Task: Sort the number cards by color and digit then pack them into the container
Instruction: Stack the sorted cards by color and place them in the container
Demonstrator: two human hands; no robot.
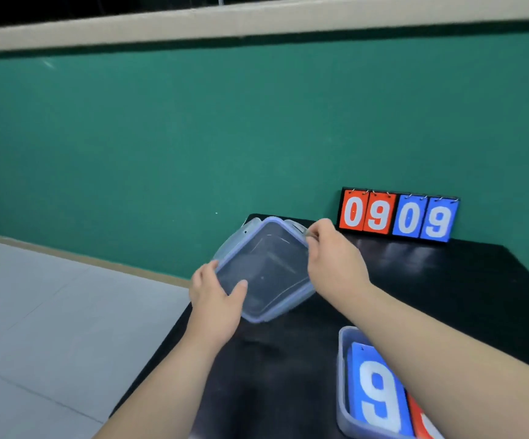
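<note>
Gripping the lid with left hand and right hand, you are holding it beyond-left of the container | number cards are lying inside the container | level it, aligning corners before pressing.

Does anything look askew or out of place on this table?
Only the lid: the left hand and right hand hold it tilted, away from the container, which stands open with cards inside. Nothing looks spilled or broken.

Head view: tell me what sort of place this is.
Probably a sports hall or games room: a flip scoreboard reading 09 09 stands on a black table against a green wall, beside a pale tiled floor.
</note>
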